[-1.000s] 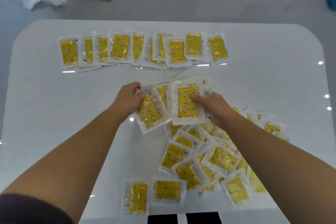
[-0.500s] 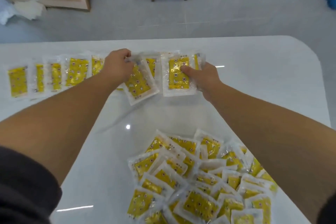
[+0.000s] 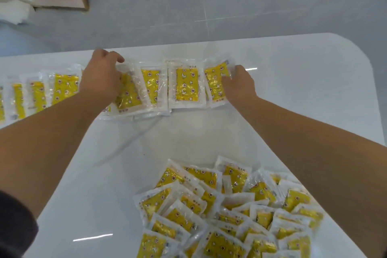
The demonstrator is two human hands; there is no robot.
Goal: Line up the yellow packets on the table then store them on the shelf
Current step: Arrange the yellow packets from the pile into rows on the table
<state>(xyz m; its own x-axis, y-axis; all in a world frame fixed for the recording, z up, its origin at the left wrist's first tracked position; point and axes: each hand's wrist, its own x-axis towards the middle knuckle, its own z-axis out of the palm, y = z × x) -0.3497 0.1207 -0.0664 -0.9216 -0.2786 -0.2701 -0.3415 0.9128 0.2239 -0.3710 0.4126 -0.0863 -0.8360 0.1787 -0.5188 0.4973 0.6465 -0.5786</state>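
- Down they've come: the packets we held in the air a second ago now lie on the white tabletop, joining the far row at its right end.
- Nearest us, the loose pile of yellow packets sits heaped.
- Our left hand curls over a tilted packet.
- Our right hand pinches the end packet by its right edge.
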